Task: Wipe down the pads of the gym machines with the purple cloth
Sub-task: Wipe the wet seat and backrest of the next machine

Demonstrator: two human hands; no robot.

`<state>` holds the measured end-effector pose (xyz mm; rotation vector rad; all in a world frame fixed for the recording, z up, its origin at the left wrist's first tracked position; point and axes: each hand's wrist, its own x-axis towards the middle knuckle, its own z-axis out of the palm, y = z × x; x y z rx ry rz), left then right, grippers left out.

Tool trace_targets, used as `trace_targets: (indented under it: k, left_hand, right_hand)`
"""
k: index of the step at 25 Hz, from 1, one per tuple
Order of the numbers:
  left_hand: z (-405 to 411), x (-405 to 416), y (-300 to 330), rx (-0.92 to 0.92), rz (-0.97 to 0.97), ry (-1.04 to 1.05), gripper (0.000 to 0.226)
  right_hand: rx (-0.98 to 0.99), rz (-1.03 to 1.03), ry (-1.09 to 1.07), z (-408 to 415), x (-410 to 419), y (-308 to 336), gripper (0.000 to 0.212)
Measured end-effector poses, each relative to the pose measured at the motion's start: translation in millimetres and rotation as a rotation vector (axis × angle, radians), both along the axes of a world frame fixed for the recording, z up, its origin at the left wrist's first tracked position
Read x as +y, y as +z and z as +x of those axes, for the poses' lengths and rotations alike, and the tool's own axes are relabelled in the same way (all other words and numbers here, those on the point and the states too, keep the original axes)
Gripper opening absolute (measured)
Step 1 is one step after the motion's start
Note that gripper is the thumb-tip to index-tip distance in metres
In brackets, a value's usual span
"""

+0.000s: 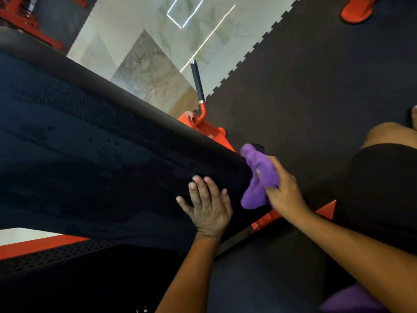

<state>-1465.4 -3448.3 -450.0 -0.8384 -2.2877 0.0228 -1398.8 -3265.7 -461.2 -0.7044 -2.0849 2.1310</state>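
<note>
Left hand (208, 205) flat on pad (101, 154) (right hand (285, 188) around purple cloth (259, 177)).

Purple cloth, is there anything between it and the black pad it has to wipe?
Nothing visible. The right hand grips the purple cloth right at the end edge of the black pad, apparently touching it. The left hand rests flat on the pad's top near that end, so it would block a sweep across that patch.
</note>
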Motion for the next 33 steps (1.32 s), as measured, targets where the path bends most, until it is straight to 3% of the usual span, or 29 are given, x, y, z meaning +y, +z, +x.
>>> trace_targets:
  k: [2, 6, 8, 11, 16, 21, 27, 33]
  left_hand:
    - [-2.0, -0.1, 1.7, -0.001, 0.0, 0.004, 0.066]
    - [-0.4, -13.3, -3.6, 0.048, -0.245, -0.155, 0.068]
    - [-1.5, -13.7, -5.2, 0.063, -0.258, -0.187, 0.068]
    - [-1.4, -17.1, -11.5, 0.094, -0.277, -0.187, 0.067]
    - [-4.9, -16.4, -16.8, 0.12, -0.29, -0.208, 0.067]
    - [-6.3, -16.4, -19.0, 0.133, -0.262, -0.219, 0.068]
    - [-2.4, -19.0, -19.6, 0.156, -0.303, -0.203, 0.07]
    - [-3.0, -12.2, -8.0, 0.167, -0.257, -0.166, 0.075]
  right_hand:
    - [-0.346, -0.001, -0.036, -11.7, 18.3, -12.1, 0.019]
    - [-0.225, -0.041, -0.05, -24.5, 45.7, 1.0, 0.024]
    - [-0.359, -0.091, -0.066, -18.7, 40.6, -6.8, 0.019]
    - [-0.624, -0.28, -0.06, -16.7, 30.1, -31.5, 0.03]
    - [-0.815, -0.424, -0.185, -25.0, 41.9, -91.7, 0.026]
    - [-0.643, -0.134, -0.034, -20.8, 27.7, -57.7, 0.019]
    - [-0.792, -0.227, -0.078, -24.9, 42.3, -92.5, 0.019]
    - [-0.515, -0.136, 0.008, 5.8, 42.1, -12.0, 0.022]
